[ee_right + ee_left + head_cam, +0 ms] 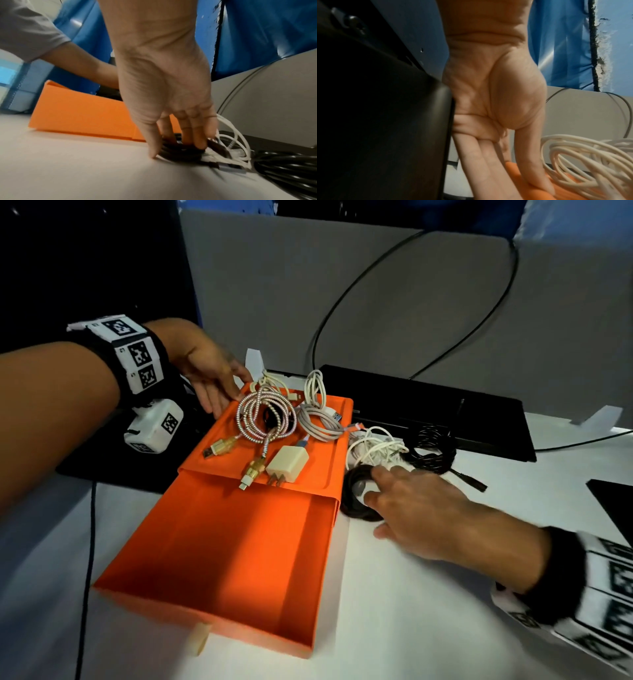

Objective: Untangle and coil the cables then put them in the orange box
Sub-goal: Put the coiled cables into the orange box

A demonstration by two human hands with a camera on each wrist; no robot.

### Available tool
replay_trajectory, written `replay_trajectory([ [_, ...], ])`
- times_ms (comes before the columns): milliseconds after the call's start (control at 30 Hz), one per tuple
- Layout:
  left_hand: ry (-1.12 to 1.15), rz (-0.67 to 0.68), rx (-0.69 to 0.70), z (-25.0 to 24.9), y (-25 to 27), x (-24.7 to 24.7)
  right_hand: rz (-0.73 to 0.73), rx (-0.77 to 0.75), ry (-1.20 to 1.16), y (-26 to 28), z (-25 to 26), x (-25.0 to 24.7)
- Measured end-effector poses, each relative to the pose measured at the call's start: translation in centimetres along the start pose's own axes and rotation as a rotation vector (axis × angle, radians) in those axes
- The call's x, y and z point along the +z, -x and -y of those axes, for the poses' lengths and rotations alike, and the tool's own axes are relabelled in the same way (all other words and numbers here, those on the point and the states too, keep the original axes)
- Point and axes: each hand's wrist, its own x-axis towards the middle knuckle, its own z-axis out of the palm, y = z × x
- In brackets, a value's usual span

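Your left hand (209, 374) lies flat with straight fingers on the far corner of the orange box (219, 549), likely to steady it, while your right hand (411, 508) closes its fingers around the coiled black cable (352, 501) on the table (428, 628) beside the box. The near tray is bare, so lift the coil over its low right wall.

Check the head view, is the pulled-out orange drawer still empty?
Yes, the orange drawer shows only bare floor; the cables lie on the box top.

Open orange box (222, 559) tray, unobstructed above
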Motion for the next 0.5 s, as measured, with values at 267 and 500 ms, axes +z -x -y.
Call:
replay_trajectory([
  [267, 0.016, -0.014, 0.008, 0.3, 0.2, 0.3, -0.231, -0.090, -0.369, 1.2, -4.1, 1.1],
  [500, 0.020, 0.001, 0.017, 0.2, 0.2, 0.2, -0.435, -0.206, -0.976, 6.2, -4.7, -2.4],
])
